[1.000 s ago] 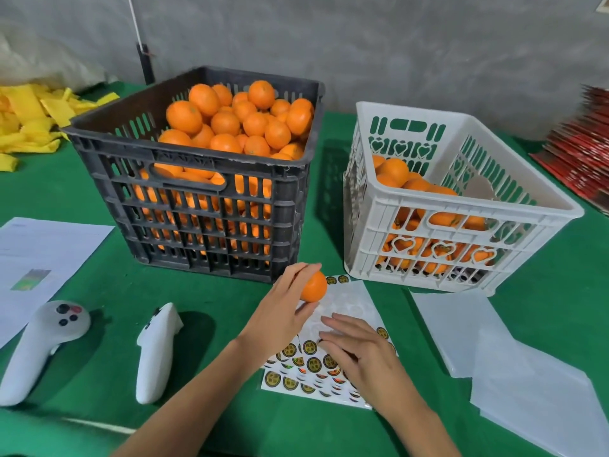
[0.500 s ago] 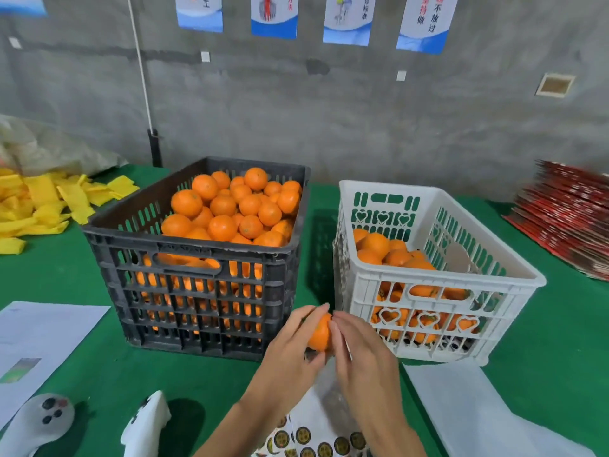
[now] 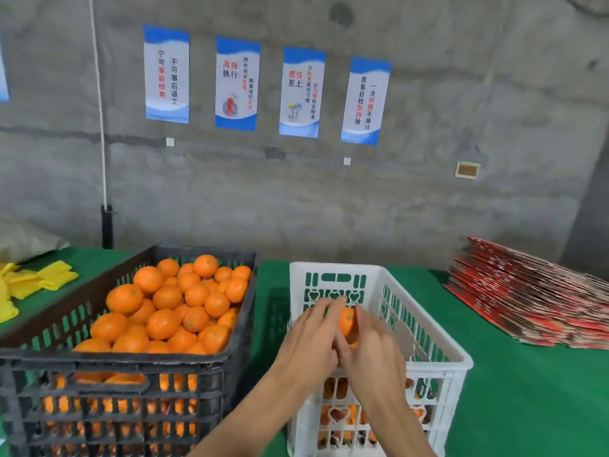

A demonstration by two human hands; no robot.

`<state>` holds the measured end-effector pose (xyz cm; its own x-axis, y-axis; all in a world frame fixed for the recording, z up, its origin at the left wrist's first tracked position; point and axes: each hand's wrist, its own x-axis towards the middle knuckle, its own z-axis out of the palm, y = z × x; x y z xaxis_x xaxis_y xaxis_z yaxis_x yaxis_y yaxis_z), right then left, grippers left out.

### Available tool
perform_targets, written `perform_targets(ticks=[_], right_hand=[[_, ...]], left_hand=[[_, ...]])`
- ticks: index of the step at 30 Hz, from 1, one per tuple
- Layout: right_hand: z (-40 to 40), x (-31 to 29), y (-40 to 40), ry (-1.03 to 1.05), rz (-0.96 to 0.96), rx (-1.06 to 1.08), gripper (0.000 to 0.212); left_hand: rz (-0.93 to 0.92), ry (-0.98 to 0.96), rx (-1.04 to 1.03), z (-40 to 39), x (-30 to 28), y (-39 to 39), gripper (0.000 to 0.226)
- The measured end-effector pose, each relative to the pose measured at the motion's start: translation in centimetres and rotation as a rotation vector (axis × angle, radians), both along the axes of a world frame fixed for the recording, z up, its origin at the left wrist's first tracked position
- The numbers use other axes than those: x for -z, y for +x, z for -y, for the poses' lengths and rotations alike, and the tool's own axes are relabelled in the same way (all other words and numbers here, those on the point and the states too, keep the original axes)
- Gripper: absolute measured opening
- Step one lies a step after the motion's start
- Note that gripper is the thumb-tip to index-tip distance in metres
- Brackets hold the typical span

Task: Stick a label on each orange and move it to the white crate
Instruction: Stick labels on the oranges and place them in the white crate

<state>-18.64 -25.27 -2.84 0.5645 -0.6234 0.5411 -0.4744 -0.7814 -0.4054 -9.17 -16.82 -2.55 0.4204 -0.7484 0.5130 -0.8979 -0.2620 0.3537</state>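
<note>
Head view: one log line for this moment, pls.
phase: placing | orange: held between left hand and right hand, above white crate | black crate: piled with oranges

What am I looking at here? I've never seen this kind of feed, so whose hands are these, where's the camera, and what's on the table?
There is no machine: a person wears one camera on the head, looking forward and down. The left hand and right hand together hold one orange over the white crate, which is partly filled with oranges. Beside it on the green table stands a black crate heaped with oranges. Yellow pieces lie far left, a red stack far right. No label is visible on the orange.
</note>
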Motion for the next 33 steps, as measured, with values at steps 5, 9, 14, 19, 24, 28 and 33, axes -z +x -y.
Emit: perform_targets(ticks=[5,9,14,19,24,28,33], right_hand=[[0.2,0.3,3.0,-0.078,0.043,-0.163,0.059],[-3.1,-0.4,7.9,-0.088,0.092,-0.366,0.056],[-8.0,-0.9,14.4,0.038,0.092,-0.595,0.057],[-10.0,-0.9,18.9,0.102,-0.039,-0.677,0.063],[-9.8,-0.7,20.0,0.174,-0.041,-0.690,0.067],[-9.6,-0.4,19.8,0.217,-0.025,-0.699,0.070],[-9.4,-0.5,19.3,0.247,0.021,-0.688,0.062]], left_hand=[[0.116,0.022,-0.172,-2.7,-1.0,4.6,0.063],[0.008,0.099,-0.370,-7.8,-1.1,10.7,0.059],[-0.201,0.472,-0.751,-15.7,-1.5,18.3,0.056],[-0.475,0.850,-0.697,-20.1,-1.5,22.3,0.078],[-0.622,0.931,-0.635,-18.7,-1.4,23.9,0.089],[-0.590,0.988,-0.610,-17.4,-2.3,24.1,0.098],[-0.466,0.737,-0.500,-17.2,-2.4,23.6,0.057]])
